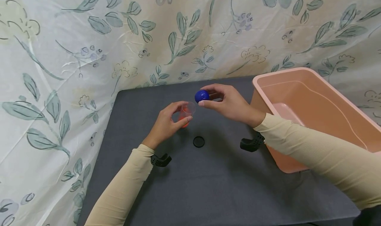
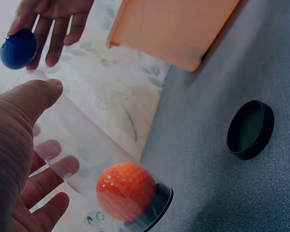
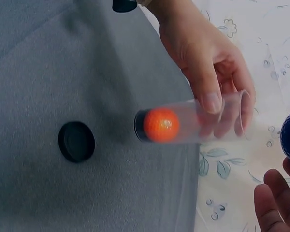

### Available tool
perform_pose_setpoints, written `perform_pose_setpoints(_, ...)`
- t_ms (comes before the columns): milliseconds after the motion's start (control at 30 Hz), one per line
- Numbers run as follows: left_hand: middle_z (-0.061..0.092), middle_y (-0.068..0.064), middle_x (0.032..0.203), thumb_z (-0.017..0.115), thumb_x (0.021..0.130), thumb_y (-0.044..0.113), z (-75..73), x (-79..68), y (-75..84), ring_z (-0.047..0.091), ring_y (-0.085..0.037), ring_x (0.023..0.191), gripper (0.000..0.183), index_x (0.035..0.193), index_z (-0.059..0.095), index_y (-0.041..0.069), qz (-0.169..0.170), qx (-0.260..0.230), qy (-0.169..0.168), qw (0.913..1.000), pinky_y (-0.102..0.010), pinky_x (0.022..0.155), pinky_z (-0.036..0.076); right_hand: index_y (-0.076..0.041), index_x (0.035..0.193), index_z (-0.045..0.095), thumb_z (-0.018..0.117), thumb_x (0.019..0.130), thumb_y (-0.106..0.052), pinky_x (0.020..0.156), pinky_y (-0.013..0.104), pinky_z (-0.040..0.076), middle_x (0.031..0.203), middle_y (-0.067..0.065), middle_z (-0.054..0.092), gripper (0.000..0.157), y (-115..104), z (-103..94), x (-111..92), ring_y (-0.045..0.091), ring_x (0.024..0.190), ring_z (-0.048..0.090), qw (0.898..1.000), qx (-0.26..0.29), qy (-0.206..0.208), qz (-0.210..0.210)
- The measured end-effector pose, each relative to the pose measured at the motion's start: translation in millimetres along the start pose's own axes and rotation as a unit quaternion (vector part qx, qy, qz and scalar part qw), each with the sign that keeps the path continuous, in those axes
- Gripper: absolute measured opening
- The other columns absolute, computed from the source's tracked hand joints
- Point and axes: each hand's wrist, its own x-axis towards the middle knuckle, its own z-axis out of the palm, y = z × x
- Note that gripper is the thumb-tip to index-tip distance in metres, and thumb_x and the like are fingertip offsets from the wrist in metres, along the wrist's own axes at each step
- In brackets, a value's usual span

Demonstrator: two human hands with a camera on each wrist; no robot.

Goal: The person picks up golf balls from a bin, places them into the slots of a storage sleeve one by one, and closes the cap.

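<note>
My left hand (image 1: 168,122) grips a clear plastic tube (image 3: 186,116) by its upper part, thumb on one side and fingers on the other. An orange golf ball (image 2: 126,191) lies at the bottom of the tube, against its black base. Between thumb and fingers, my right hand (image 1: 227,102) pinches a blue golf ball (image 1: 202,96), just right of and above the tube's open mouth. A round black cap (image 1: 198,141) rests on the table below the hands, its hollow side up.
A pink plastic tub (image 1: 268,97) stands at the right, under and beyond the right forearm. The table has a dark grey cloth (image 1: 190,193). Behind and to the left hangs a leaf-patterned curtain (image 1: 98,47).
</note>
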Motion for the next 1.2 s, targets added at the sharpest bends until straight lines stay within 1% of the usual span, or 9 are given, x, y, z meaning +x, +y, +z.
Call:
perform_pose_setpoints(300,0.065,-0.004,0.131,0.078,0.095,0.032,0.1,-0.7,0.3,0.061,-0.021,0.122,0.054,0.142,0.059,0.015,-0.003,0.012,-0.001,0.9999,-0.043,0.111,0.052,-0.016,0.137,0.065,0.077,0.096,-0.028,0.095,0.043,0.061,0.128,0.004,0.071,0.045,2,18.3,6,0.021,0.113,0.070,0.999,0.031,0.001,-0.009)
perform_pose_setpoints(467,0.064,-0.005,0.130,0.077,0.095,0.030,-0.3,-0.8,-0.1,0.061,-0.021,0.120,0.052,0.141,0.059,0.014,0.003,0.010,0.001,0.9999,-0.044,0.111,0.053,-0.014,0.138,0.065,0.076,0.096,-0.026,0.099,0.043,0.059,0.128,0.006,0.071,0.045,2,28.0,8,0.020,0.116,0.068,0.999,0.052,0.000,-0.013)
perform_pose_setpoints(567,0.064,-0.005,0.130,0.078,0.095,0.029,-0.4,-1.4,-0.2,0.061,-0.021,0.119,0.052,0.141,0.059,0.013,0.006,0.008,0.003,0.9999,-0.044,0.110,0.053,-0.014,0.139,0.064,0.076,0.096,-0.028,0.098,0.042,0.060,0.129,0.007,0.070,0.046,3,32.6,9,0.022,0.116,0.068,0.998,0.054,-0.003,-0.010)
perform_pose_setpoints(700,0.065,-0.005,0.132,0.078,0.095,0.030,-0.3,-1.4,0.0,0.062,-0.021,0.121,0.054,0.142,0.059,0.013,0.006,0.004,0.005,1.0000,-0.045,0.112,0.052,-0.016,0.139,0.064,0.077,0.096,-0.029,0.095,0.042,0.061,0.130,0.005,0.069,0.047,4,36.8,9,0.022,0.117,0.068,0.999,0.054,-0.006,-0.003)
perform_pose_setpoints(967,0.064,-0.005,0.138,0.077,0.095,0.033,-1.6,-1.0,2.8,0.061,-0.021,0.126,0.055,0.143,0.059,0.013,0.003,0.009,0.006,0.9999,-0.047,0.113,0.051,-0.016,0.141,0.063,0.075,0.097,-0.028,0.097,0.044,0.061,0.132,0.006,0.068,0.047,9,43.9,9,0.025,0.118,0.068,0.998,0.057,-0.014,0.008)
perform_pose_setpoints(1200,0.065,-0.007,0.136,0.077,0.096,0.030,-2.3,-1.0,4.1,0.063,-0.022,0.124,0.053,0.142,0.059,0.011,0.010,0.017,0.006,0.9998,-0.046,0.111,0.052,-0.015,0.144,0.060,0.077,0.096,-0.029,0.097,0.044,0.060,0.134,0.007,0.067,0.053,11,47.5,10,0.024,0.122,0.066,0.998,0.062,-0.023,0.010)
